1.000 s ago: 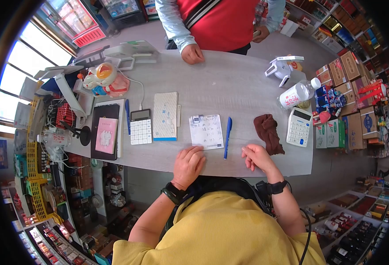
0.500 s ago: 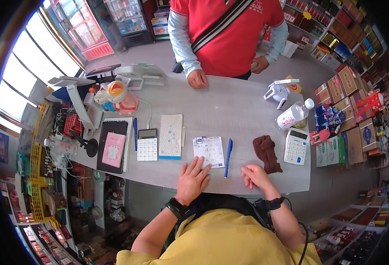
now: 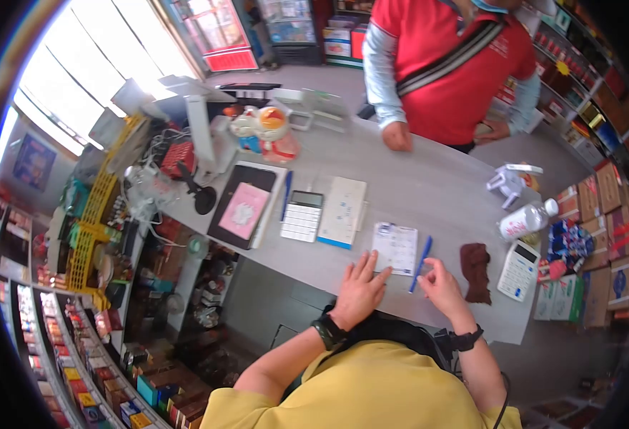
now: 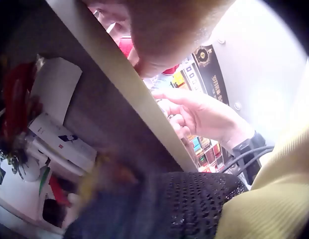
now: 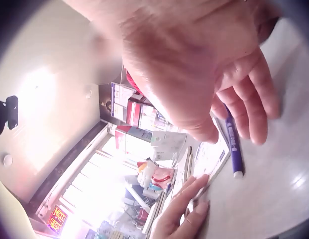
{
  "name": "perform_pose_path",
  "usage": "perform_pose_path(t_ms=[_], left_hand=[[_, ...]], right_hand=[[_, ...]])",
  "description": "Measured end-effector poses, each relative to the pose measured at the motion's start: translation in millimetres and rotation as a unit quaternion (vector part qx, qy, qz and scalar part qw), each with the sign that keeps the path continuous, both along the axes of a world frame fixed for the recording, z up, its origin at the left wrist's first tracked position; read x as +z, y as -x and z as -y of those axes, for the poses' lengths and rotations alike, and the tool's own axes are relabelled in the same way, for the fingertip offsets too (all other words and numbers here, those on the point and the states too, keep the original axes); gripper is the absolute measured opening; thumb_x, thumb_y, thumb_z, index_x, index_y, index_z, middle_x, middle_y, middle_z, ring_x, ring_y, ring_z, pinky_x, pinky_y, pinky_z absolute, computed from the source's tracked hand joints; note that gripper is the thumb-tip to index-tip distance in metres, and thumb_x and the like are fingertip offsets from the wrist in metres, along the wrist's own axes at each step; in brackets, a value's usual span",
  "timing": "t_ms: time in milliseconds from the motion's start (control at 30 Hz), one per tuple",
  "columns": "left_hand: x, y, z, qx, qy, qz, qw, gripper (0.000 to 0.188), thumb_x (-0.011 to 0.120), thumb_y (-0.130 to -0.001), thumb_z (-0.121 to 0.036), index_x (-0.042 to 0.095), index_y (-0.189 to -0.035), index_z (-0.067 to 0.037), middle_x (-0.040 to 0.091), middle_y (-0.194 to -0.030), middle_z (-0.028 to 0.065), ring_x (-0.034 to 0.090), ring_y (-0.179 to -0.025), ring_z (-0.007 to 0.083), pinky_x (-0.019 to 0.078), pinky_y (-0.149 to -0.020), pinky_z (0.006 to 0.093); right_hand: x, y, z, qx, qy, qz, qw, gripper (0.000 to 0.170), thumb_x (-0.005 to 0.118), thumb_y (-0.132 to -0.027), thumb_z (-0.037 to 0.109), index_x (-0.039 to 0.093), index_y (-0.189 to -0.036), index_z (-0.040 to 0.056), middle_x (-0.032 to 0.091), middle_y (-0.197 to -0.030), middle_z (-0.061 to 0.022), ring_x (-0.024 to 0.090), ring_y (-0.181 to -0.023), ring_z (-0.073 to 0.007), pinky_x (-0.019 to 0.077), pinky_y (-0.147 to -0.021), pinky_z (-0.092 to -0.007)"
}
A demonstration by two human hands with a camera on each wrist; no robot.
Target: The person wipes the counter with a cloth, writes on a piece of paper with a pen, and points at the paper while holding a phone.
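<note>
A sheet of paper with handwriting [image 3: 395, 248] lies on the counter. My left hand [image 3: 359, 292] rests palm down at its lower left corner, fingers spread straight. A blue pen [image 3: 421, 264] lies just right of the paper, also seen as a blue pen with a pale end [image 5: 234, 149] in the right wrist view. My right hand [image 3: 444, 289] is right beside the pen, its fingers loosely bent and nothing held. In the left wrist view, the counter edge [image 4: 127, 84] crosses in front of part of the hands.
A brown cloth [image 3: 476, 274] and a white calculator [image 3: 519, 270] lie to the right, near a water bottle [image 3: 525, 220]. Leftward are a notepad [image 3: 343, 209], another calculator [image 3: 301, 217] and a pink booklet [image 3: 242, 211]. A person in red [image 3: 450, 86] stands across the counter.
The head view has swung, so the counter appears tilted and shifted right. My right hand has moved closer to the pen. My left hand's fingers have straightened and spread since the earliest frame.
</note>
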State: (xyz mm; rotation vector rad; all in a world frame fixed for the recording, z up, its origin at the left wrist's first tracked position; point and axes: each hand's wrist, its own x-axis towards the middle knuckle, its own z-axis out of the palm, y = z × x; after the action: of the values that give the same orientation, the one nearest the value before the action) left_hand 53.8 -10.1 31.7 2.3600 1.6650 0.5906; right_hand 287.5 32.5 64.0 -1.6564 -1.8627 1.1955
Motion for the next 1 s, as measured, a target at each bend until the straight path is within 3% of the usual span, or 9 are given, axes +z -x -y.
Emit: perform_pose_path(t_ms=[33, 67, 200, 400, 500, 567, 667, 800, 1000], left_hand=[[0.9, -3.0, 4.0, 0.033, 0.006, 0.035, 0.999, 0.048, 0.066, -0.087, -0.023, 0.058, -0.135, -0.018, 0.042, -0.151, 0.0204, 0.039, -0.140, 0.0394, 0.0358, -0.106, 0.0582], [2.6, -4.8, 4.9, 0.063, 0.010, 0.073, 0.995, 0.050, 0.066, -0.086, -0.022, 0.058, -0.135, -0.017, 0.040, -0.151, 0.0239, 0.038, -0.140, 0.0416, 0.0352, -0.107, 0.0587], [6.2, -7.6, 1.4, 0.074, 0.025, 0.063, 0.995, 0.052, 0.067, -0.085, -0.021, 0.057, -0.136, -0.016, 0.039, -0.150, 0.0261, 0.038, -0.140, 0.0416, 0.0344, -0.107, 0.0579], [0.8, -13.2, -8.9, 0.061, 0.036, 0.189, 0.979, 0.054, 0.070, -0.082, -0.013, 0.057, -0.134, -0.015, 0.044, -0.144, 0.0264, 0.042, -0.135, 0.0428, 0.0382, -0.107, 0.0505], [-12.8, -14.3, -20.5, 0.079, 0.100, 0.365, 0.922, 0.054, 0.069, -0.084, -0.006, 0.053, -0.136, -0.010, 0.049, -0.138, 0.0221, 0.050, -0.128, 0.0355, 0.0457, -0.101, 0.0436], [-15.7, -19.3, -29.4, 0.162, 0.168, 0.604, 0.762, 0.058, 0.068, -0.087, -0.002, 0.044, -0.139, -0.005, 0.053, -0.132, 0.0167, 0.058, -0.116, 0.0265, 0.0529, -0.091, 0.0362], [0.6, -16.8, -34.3, 0.241, 0.230, 0.680, 0.653, 0.055, 0.065, -0.093, -0.006, 0.039, -0.141, -0.003, 0.057, -0.118, 0.0084, 0.059, -0.099, 0.0133, 0.0534, -0.073, 0.0246], [1.9, -9.2, -39.5, 0.239, 0.269, 0.649, 0.670, 0.052, 0.065, -0.094, -0.011, 0.042, -0.140, -0.003, 0.062, -0.098, 0.0016, 0.056, -0.080, 0.0073, 0.0468, -0.063, 0.0227], [-7.4, -23.5, -38.9, 0.181, 0.328, 0.617, 0.691, 0.050, 0.064, -0.096, -0.013, 0.042, -0.140, -0.005, 0.064, -0.106, 0.0028, 0.060, -0.087, 0.0094, 0.0503, -0.065, 0.0235]], right_hand=[[8.2, 6.6, -1.3, 0.003, -0.081, 0.096, 0.992, 0.047, 0.069, -0.089, 0.021, 0.050, -0.129, 0.0049, 0.067, -0.083, -0.0111, 0.068, -0.073, -0.0280, 0.0548, -0.068, -0.0397], [19.6, 14.8, -4.9, -0.002, -0.021, 0.119, 0.993, 0.059, 0.071, -0.086, 0.023, 0.046, -0.136, 0.0071, 0.067, -0.096, -0.0154, 0.068, -0.086, -0.0348, 0.0546, -0.076, -0.0450], [-2.0, 28.4, -2.5, 0.014, -0.137, 0.190, 0.972, 0.065, 0.071, -0.085, 0.027, 0.043, -0.141, 0.0095, 0.059, -0.121, -0.0183, 0.066, -0.093, -0.0392, 0.0544, -0.079, -0.0495], [6.7, 36.4, -0.7, 0.017, -0.106, 0.188, 0.976, 0.062, 0.070, -0.083, 0.020, 0.044, -0.139, 0.0113, 0.058, -0.116, -0.0173, 0.065, -0.095, -0.0397, 0.0540, -0.079, -0.0492], [-5.6, 31.9, 1.2, 0.002, -0.119, 0.156, 0.981, 0.060, 0.069, -0.082, 0.017, 0.045, -0.138, 0.0115, 0.058, -0.115, -0.0172, 0.065, -0.097, -0.0390, 0.0539, -0.079, -0.0489], [-5.8, 31.0, 2.5, -0.012, -0.130, 0.163, 0.978, 0.060, 0.068, -0.082, 0.014, 0.046, -0.137, 0.0110, 0.058, -0.113, -0.0159, 0.065, -0.095, -0.0364, 0.0540, -0.079, -0.0468], [1.2, 30.1, 4.4, -0.025, -0.133, 0.088, 0.987, 0.058, 0.068, -0.081, 0.010, 0.049, -0.137, 0.0105, 0.059, -0.103, -0.0113, 0.063, -0.088, -0.0297, 0.0530, -0.076, -0.0416], [-2.9, 23.7, 2.5, -0.045, -0.072, 0.043, 0.996, 0.059, 0.070, -0.079, 0.007, 0.051, -0.135, 0.0113, 0.058, -0.093, -0.0063, 0.062, -0.072, -0.0202, 0.0525, -0.067, -0.0344], [-12.4, 13.0, -1.7, -0.051, -0.057, -0.033, 0.997, 0.063, 0.071, -0.077, 0.004, 0.051, -0.137, 0.0110, 0.059, -0.094, -0.0044, 0.060, -0.066, -0.0133, 0.0517, -0.065, -0.0290]])
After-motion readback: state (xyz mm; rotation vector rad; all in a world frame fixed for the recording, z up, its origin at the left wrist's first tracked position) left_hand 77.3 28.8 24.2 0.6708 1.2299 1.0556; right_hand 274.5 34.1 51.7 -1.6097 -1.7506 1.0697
